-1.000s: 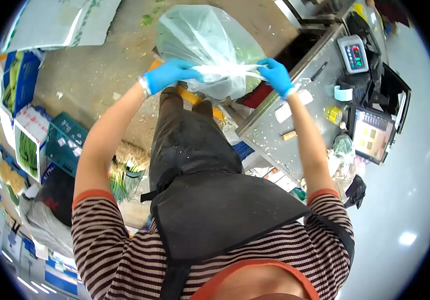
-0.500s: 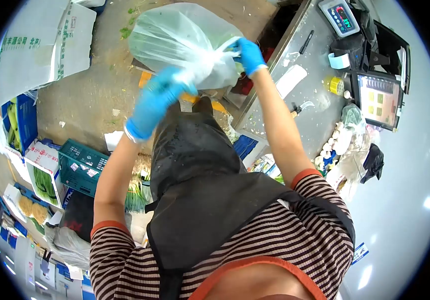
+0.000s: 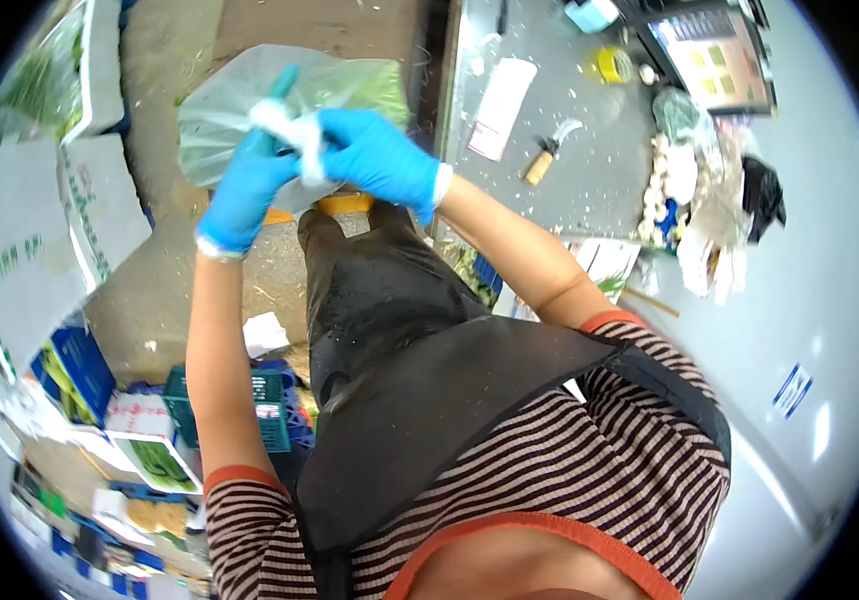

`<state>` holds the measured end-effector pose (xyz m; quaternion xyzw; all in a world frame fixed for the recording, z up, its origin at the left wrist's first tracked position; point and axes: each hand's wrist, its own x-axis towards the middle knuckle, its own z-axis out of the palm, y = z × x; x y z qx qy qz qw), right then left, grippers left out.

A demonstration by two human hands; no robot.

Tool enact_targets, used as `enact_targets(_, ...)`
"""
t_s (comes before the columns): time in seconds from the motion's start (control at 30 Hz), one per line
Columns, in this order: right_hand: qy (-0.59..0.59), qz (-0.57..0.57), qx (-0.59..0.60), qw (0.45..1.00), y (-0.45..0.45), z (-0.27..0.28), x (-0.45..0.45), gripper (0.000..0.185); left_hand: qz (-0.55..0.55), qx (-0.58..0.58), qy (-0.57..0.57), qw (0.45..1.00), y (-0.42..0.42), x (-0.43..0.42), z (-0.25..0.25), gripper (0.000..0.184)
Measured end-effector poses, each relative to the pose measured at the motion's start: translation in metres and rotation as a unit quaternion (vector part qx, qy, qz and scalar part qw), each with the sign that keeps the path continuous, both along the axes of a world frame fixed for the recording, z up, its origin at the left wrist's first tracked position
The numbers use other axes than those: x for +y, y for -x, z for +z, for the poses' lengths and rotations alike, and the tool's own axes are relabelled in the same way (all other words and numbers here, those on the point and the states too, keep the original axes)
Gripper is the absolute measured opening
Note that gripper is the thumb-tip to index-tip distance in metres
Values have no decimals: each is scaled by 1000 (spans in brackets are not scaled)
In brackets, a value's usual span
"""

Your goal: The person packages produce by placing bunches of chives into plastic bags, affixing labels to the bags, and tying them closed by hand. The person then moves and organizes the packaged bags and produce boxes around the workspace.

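A translucent plastic bag (image 3: 215, 125) with green contents hangs in front of my legs, its neck twisted into a white loop. My left hand (image 3: 250, 180), in a blue glove, is closed on the bag's neck, with a finger pointing up behind the loop. From the right, my right hand (image 3: 375, 160), also blue-gloved, pinches the twisted plastic close beside the left one. The two hands nearly touch, and the loop between them partly hides their fingertips.
On the metal counter (image 3: 585, 160) at the right lie a wood-handled hooked knife (image 3: 542, 166), a white paper (image 3: 502, 108), a yellow roll (image 3: 613, 65) and a monitor (image 3: 715, 60). Cartons (image 3: 25, 235) and a green crate (image 3: 270, 410) stand at the left.
My hands have come together from far apart, the right one moving left to the bag's neck. The neck is now looped. The view has turned, shifting the counter and cartons.
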<state>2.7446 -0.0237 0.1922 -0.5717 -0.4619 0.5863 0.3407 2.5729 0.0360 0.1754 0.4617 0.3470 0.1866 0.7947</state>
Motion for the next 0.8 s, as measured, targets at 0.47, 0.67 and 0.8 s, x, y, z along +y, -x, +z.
enact_targets(0.47, 6, -13, -86, 996, -83, -101, -18, 66, 162, 312, -300, 887, 20, -62, 42, 25)
enact_targets(0.67, 134, -309, -249, 908, -184, -61, -140, 73, 254, 328, -369, 832, -30, -82, 55, 29)
enact_targets(0.8, 168, -300, -388, 855, -193, -111, -153, 105, 94, 214, -325, 916, -111, -105, 33, 29)
